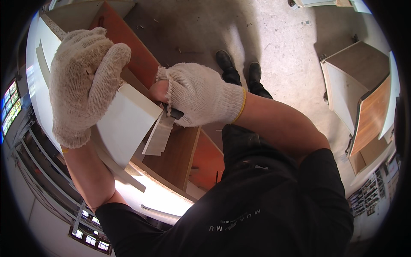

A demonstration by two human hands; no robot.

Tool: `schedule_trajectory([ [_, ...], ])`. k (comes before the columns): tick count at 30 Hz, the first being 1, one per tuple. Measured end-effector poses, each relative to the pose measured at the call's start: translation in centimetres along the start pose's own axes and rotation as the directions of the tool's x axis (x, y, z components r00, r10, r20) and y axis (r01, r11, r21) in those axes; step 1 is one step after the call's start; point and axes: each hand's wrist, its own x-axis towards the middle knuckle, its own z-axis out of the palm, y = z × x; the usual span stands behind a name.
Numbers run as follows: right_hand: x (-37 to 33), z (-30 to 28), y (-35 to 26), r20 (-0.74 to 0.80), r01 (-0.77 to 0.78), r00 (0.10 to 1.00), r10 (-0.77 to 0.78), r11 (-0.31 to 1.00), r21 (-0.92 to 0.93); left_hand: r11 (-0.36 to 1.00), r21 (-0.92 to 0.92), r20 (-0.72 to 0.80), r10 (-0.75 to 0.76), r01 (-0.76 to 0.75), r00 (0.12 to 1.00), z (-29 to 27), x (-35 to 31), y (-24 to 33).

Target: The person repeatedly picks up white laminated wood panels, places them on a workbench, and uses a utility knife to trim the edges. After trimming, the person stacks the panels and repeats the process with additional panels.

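My left hand (87, 81), in a knitted white work glove, is closed with the thumb pressed along the curled fingers. It is at the white panel (124, 122), and what lies inside its grip is hidden. My right hand (199, 94), gloved too with a bare fingertip showing, closes round a flat-bladed tool with a black grip (175, 113). The tool's pale, wide blade (158, 135) points down beside the panel's edge. A narrow pale strip (122, 171) runs along the panel's near side.
Under the panel stands a cabinet with a brown wood-grain board (173, 158) and orange boards (128, 38). My black shoes (224, 60) are on the concrete floor (282, 38). Another cabinet (357, 85) on casters stands at the right. Metal racks (47, 171) line the left.
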Motion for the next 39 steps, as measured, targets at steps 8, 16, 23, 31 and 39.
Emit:
schedule_trajectory([
  [8,0.01,-0.03,-0.13,-0.025,-0.008,1.0,0.01,0.997,0.08,1.0,0.011,-0.005,-0.002,0.002,1.0,0.05,0.16,0.19],
  [16,0.06,0.07,0.02,-0.057,0.018,0.998,-0.014,0.998,0.063,1.0,0.022,-0.001,0.007,-0.007,1.0,0.05,0.25,0.21],
  [23,0.09,0.19,-0.07,-0.059,0.002,0.998,0.002,0.998,0.062,1.0,0.017,0.001,0.022,-0.022,1.0,-0.04,0.12,0.05],
  [31,0.08,0.39,-0.79,-0.149,0.008,0.989,0.0,0.999,0.05,1.0,0.0,-0.006,0.006,-0.006,1.0,0.04,-0.08,-0.15],
  [39,0.71,0.07,0.04,-0.068,0.049,0.997,-0.049,0.999,0.003,0.998,-0.052,0.013,-0.032,0.033,0.999,-0.13,-0.26,-0.34],
])
